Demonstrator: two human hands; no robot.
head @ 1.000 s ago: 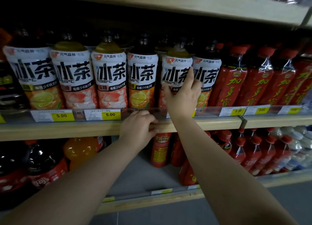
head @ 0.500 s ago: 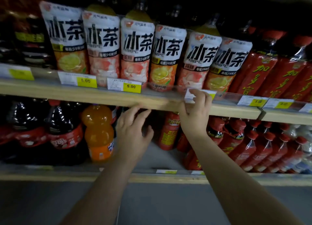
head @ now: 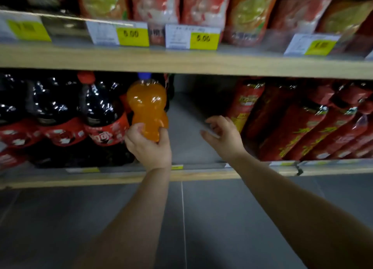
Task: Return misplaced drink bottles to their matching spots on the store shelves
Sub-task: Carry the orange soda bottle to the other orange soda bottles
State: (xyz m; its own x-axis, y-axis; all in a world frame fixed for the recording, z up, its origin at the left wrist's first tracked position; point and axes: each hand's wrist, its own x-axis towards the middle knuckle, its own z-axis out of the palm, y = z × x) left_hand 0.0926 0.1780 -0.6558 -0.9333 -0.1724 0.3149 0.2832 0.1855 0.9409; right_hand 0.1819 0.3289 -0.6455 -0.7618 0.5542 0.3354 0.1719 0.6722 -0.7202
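An orange soda bottle (head: 147,105) with a blue cap stands upright on the lower shelf (head: 121,176), right beside a row of dark cola bottles (head: 101,115) with red labels. My left hand (head: 149,145) is wrapped around the orange bottle's lower half. My right hand (head: 224,135) hovers open over the bare grey gap in the shelf, fingers spread, holding nothing. It sits just left of the red tea bottles (head: 298,123).
The upper shelf (head: 181,60) carries tea bottles (head: 203,4) behind yellow price tags (head: 203,39). A grey gap in the lower shelf (head: 187,131) lies between the orange bottle and the red bottles. Grey floor tiles (head: 201,218) spread below.
The view dropped from the upper shelf to the lower one. My left hand reached in and closed on the orange bottle. My right hand left the upper shelf edge and came down into the gap.
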